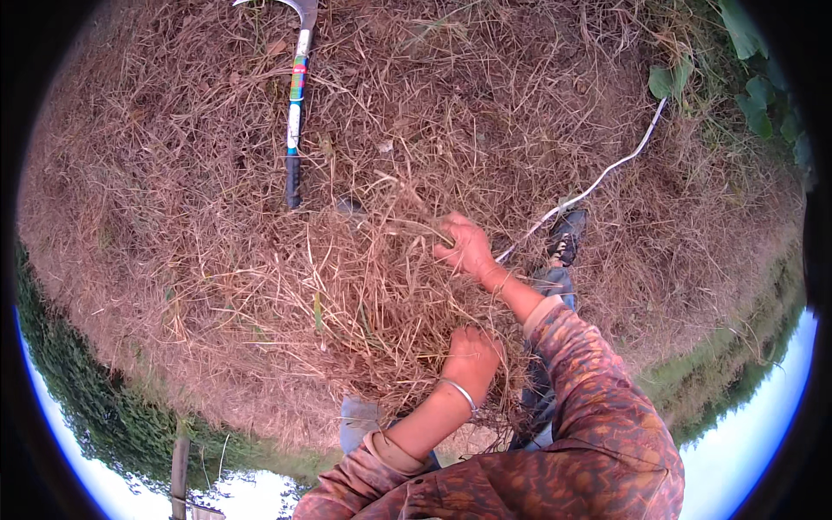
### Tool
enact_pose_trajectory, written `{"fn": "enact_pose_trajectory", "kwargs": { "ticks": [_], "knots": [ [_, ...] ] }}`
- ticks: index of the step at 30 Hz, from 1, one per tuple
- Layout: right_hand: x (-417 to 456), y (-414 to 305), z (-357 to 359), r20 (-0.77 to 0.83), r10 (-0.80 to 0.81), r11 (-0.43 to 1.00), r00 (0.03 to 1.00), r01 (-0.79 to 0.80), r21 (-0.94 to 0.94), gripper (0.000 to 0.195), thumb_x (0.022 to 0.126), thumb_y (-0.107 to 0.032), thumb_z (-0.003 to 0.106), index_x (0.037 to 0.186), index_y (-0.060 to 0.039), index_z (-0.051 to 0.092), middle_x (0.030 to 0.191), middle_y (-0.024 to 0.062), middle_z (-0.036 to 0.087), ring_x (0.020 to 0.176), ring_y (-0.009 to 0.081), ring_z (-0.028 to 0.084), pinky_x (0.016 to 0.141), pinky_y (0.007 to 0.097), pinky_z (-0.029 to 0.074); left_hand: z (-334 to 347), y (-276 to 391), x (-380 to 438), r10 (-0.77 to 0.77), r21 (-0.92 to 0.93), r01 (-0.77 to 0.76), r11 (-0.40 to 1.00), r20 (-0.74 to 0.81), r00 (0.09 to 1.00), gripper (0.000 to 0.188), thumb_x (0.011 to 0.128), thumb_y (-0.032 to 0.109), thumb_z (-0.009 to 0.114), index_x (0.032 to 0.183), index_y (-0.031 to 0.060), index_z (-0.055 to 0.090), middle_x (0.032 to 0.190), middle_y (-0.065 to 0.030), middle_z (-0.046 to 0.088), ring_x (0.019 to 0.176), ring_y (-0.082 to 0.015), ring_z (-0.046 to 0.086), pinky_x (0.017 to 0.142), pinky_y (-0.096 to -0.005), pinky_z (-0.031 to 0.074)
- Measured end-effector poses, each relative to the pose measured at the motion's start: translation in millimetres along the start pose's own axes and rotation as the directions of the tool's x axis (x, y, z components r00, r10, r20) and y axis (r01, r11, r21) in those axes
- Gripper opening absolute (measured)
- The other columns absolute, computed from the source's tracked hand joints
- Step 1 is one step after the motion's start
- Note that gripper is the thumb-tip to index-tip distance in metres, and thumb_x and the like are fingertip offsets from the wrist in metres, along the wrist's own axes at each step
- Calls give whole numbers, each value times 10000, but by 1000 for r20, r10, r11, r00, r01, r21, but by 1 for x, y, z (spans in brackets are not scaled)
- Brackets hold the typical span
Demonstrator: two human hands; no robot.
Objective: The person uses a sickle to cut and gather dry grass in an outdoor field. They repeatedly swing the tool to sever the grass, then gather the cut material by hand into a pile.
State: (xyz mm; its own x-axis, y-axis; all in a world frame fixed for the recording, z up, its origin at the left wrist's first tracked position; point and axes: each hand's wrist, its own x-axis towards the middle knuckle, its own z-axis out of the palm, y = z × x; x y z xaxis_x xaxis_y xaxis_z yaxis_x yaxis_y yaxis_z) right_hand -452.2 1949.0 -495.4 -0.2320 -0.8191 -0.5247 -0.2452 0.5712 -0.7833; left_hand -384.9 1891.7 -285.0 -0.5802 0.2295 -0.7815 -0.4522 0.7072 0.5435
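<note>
A large loose bundle of dry grass (390, 292) lies before me, against my legs. My left hand (474, 357), with a silver-coloured bangle at its wrist, grips the near right side of the bundle; its fingertips are partly hidden in the grass. Farther forward, my right hand (466, 244) holds some dry stalks between thumb and fingers at the bundle's upper right edge. A long whitish cord or strip (604, 174) runs from beside that hand over my shoe to the upper right.
A sickle with a blue and white handle (296, 123) lies on the cut grass at the upper left. My right shoe (568, 237) stands right of the bundle; the other shoe (350, 206) is mostly covered. Broad green leaves (757, 104) grow at the upper right. A wooden post (180, 468) stands lower left.
</note>
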Motion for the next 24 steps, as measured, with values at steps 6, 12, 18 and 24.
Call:
{"fn": "enact_pose_trajectory", "kwargs": {
  "ticks": [6,12,18,24],
  "knots": [
    [27,107,-82,-637,367,686,678,-660,-308,789,681,-236,788,1297,56,391,1445,255,275,1285,419,344,1047,441,334,1,10,14,18,39,-20,999,53,998,230,737,160,632,958,112,589,949,-67,596,945,-226,570,819,-368,407],
    [33,238,-97,-378,837,456,395,-886,84,505,807,-274,610,1120,17,341,1218,247,374,1106,430,462,940,473,404,14,20,20,21,64,-24,998,51,999,268,732,143,624,992,96,575,957,-73,582,933,-230,564,825,-368,403],
    [-56,256,-69,-217,542,683,812,-575,-450,263,813,-210,509,749,21,616,837,247,634,842,421,606,757,461,491,11,28,26,15,141,-35,989,140,990,313,724,148,637,1025,90,570,977,-81,583,961,-243,562,825,-385,399],
    [-100,35,-104,517,128,987,846,-59,-149,117,698,-138,562,784,-65,532,644,212,570,633,416,582,600,495,469,15,40,34,15,170,-72,983,314,949,358,728,176,649,1065,84,571,1031,-91,574,987,-250,555,850,-391,405]
  ]
}}
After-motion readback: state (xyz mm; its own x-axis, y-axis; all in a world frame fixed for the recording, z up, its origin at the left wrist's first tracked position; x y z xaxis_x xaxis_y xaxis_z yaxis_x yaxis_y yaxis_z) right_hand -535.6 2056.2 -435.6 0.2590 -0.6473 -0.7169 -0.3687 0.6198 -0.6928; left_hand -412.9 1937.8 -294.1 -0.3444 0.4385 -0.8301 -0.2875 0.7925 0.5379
